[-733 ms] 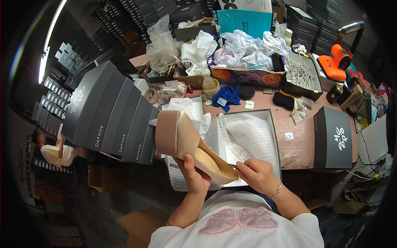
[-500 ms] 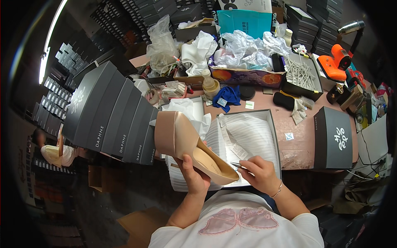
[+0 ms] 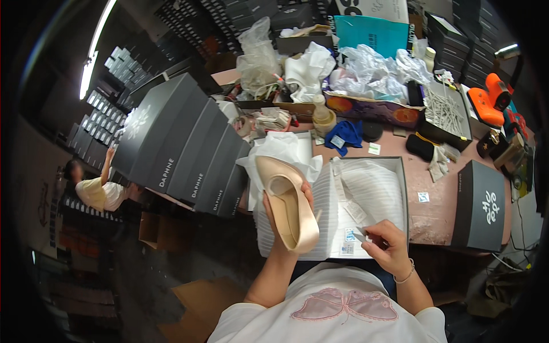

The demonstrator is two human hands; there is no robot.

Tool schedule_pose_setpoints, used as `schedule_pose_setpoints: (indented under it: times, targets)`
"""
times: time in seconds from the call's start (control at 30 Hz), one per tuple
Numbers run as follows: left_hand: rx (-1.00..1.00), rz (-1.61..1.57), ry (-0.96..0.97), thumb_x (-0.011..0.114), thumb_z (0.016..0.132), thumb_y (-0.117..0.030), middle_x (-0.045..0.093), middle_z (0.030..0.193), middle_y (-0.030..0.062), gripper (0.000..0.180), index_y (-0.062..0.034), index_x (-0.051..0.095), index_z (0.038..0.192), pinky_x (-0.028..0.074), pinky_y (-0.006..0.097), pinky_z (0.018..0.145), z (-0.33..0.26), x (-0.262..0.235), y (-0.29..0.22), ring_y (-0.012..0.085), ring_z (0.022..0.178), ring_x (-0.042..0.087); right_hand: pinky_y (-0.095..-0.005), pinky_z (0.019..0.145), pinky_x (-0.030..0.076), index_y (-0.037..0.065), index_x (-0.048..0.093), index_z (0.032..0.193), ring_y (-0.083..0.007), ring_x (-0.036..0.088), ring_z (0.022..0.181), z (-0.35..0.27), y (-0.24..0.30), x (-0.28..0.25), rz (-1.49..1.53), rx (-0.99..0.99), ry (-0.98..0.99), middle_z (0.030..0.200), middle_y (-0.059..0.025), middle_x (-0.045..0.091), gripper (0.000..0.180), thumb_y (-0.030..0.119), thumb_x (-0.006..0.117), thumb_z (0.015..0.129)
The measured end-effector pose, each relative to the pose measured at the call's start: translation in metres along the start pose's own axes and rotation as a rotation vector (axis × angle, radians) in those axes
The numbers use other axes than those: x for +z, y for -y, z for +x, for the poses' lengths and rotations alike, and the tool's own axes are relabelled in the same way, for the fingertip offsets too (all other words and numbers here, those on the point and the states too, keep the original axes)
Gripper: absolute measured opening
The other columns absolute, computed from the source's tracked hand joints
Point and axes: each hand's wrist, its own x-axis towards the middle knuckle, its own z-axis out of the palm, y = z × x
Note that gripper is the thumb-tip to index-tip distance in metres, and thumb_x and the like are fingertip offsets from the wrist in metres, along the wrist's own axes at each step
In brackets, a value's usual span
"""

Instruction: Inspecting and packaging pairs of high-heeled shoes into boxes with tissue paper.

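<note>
My left hand (image 3: 271, 216) curls around 1 shiny beige shoe (image 3: 287, 212), left of my right hand (image 3: 389, 243) and apart from it. The shoe's long way runs away from me, near end leaning right. My right finger and thumb pinch 1 thin thing (image 3: 359, 236) by the open box (image 3: 405, 197).

Satiny beige pump (image 3: 291, 210) held aloft, opening visible, slim grey tool (image 3: 359, 234) pointing left
</note>
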Motion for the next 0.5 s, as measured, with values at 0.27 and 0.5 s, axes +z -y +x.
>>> schedule_pose_setpoints:
  times: [0.27,0.5]
  targets:
    - [-0.313,-0.214,0.216,0.078,0.075,-0.04,0.054,0.097,0.0097,0.104,-0.0009,0.014,0.148,0.049,0.029,0.073,0.005,-0.022,-0.002,0.0188,0.08,0.054,-0.0223,0.06,0.039,0.0,0.062,0.106,-0.009,0.047,0.066,0.007,-0.057,-0.035,-0.122,0.034,-0.418,0.08,-0.0026,0.054,0.027,0.0,0.068,0.081]
    - [-0.431,-0.166,0.262,0.069,0.085,-0.03,0.057,0.094,0.0108,0.09,-0.0024,0.012,0.149,0.048,0.028,0.067,0.006,-0.017,0.004,0.0177,0.074,0.056,-0.0334,0.074,0.045,0.0,0.061,0.11,-0.0222,0.055,0.08,0.009,-0.253,-0.12,-0.63,0.294,-0.462,0.095,-0.0113,0.058,0.027,0.015,0.065,0.087]
